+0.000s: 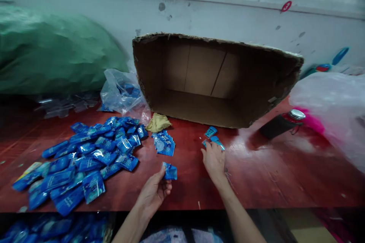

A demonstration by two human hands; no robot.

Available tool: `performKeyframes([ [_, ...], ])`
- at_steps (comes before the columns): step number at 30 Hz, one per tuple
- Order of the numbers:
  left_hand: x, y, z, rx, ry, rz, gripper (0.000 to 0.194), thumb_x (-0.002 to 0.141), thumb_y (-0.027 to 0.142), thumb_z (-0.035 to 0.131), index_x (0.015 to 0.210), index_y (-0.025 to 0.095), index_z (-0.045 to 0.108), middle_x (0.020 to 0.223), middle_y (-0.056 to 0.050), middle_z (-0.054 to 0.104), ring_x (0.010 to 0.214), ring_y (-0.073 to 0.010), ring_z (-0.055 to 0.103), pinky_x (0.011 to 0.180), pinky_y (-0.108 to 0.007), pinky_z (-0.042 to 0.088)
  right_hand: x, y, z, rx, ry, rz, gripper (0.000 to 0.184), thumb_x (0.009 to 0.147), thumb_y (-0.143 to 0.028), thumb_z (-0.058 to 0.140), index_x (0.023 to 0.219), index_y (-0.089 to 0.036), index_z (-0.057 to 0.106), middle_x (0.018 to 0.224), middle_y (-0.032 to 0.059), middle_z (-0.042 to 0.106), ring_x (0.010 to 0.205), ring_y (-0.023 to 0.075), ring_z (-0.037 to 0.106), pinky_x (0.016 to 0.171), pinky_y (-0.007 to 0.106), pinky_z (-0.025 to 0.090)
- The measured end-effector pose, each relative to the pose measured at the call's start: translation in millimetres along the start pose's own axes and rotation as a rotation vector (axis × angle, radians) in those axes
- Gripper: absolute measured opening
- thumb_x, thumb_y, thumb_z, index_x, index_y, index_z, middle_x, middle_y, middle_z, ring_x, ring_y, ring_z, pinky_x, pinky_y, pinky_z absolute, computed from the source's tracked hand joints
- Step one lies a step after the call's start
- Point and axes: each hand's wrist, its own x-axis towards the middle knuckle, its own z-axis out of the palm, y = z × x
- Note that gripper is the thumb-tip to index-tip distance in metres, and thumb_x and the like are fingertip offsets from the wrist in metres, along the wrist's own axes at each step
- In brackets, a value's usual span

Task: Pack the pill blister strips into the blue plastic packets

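Between the thumb and fingers of my left hand (pixel 155 190) is a small blue packet (pixel 170 171), raised near the table's front edge. My right hand (pixel 213 159) reaches out over a few blue packets (pixel 217 142) lying on the red tabletop; its fingertips touch or hover by them, and whether they grip one is hidden. Another blue packet (pixel 211 132) lies just beyond, by the box. Behind my left hand, several blue packets (pixel 164 143) lie in an overlapping stack. A large loose pile of blue packets (pixel 94 155) spreads to the left.
An open cardboard box (pixel 199 114) on its side faces me. A yellow cloth (pixel 158 122) and a clear bag (pixel 122 93) lie at its left. A dark bottle (pixel 281 124) lies or leans at right, near a white plastic bag (pixel 336 106). A green sack (pixel 57 53) fills the back left.
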Motion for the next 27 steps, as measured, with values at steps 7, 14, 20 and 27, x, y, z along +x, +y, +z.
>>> performKeyframes([
  [7,-4,4,1.2,-0.087,0.050,-0.064,0.016,0.074,0.023,0.058,0.063,0.013,0.054,0.045,0.000,0.057,0.038,-0.0087,0.053,0.036,-0.017,0.041,-7,-4,10,0.089,-0.029,-0.111,0.020,0.082,-0.024,0.047,0.099,-0.021,0.058,0.099,0.0084,0.057,0.089,0.0237,0.048,0.070,0.033,0.035],
  [14,0,7,4.9,-0.079,0.147,0.011,0.019,0.074,0.027,0.058,0.062,0.012,0.054,0.043,-0.001,0.056,0.038,-0.0098,0.054,0.035,-0.017,0.042,-18,-14,16,0.361,-0.130,-0.147,0.023,0.081,-0.023,0.047,0.101,-0.019,0.057,0.094,0.0107,0.061,0.089,0.0255,0.052,0.075,0.036,0.039],
  [20,5,6,5.5,-0.108,0.155,0.054,0.017,0.073,0.027,0.059,0.066,0.012,0.054,0.045,-0.001,0.057,0.039,-0.0103,0.055,0.036,-0.018,0.044,-36,-35,-8,1.056,-0.251,0.032,0.025,0.080,-0.028,0.049,0.103,-0.019,0.053,0.099,0.0044,0.060,0.088,0.0183,0.055,0.080,0.028,0.042],
  [27,3,6,9.4,-0.150,0.127,0.089,0.016,0.073,0.025,0.059,0.065,0.012,0.055,0.044,-0.001,0.057,0.041,-0.0107,0.056,0.039,-0.019,0.046,-54,-49,-15,1.174,-0.309,0.016,0.021,0.076,-0.024,0.056,0.096,-0.021,0.059,0.092,0.0014,0.062,0.084,0.0166,0.056,0.078,0.024,0.042],
])
